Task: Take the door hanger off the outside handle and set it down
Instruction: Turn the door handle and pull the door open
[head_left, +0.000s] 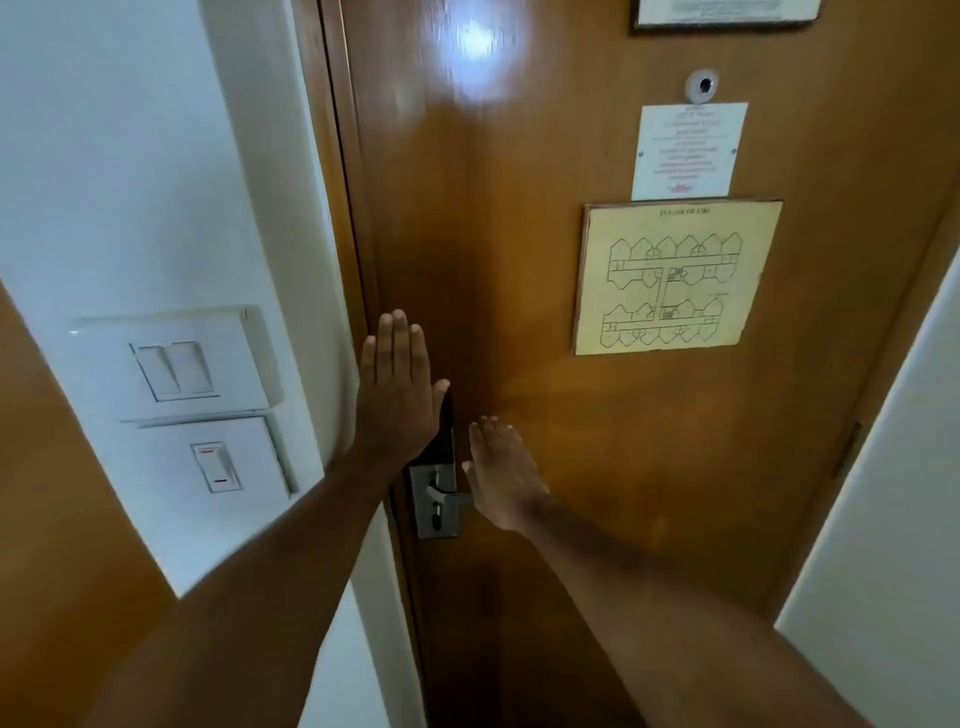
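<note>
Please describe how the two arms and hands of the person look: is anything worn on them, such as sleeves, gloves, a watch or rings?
Both arms are bare as far as the picture shows; no sleeve is visible. The left hand and the right hand wear no gloves. No watch, bracelet or ring can be seen on either wrist or on the fingers, though the picture is slightly blurred. No markings are visible.

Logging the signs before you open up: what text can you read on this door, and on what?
"IN CASE OF FIRE": heading of the yellowed floor plan.
White notice above it: several printed lines, too blurred.
Framed sign at the top edge: too blurred and cut off.
Wall switches: no text.
</note>
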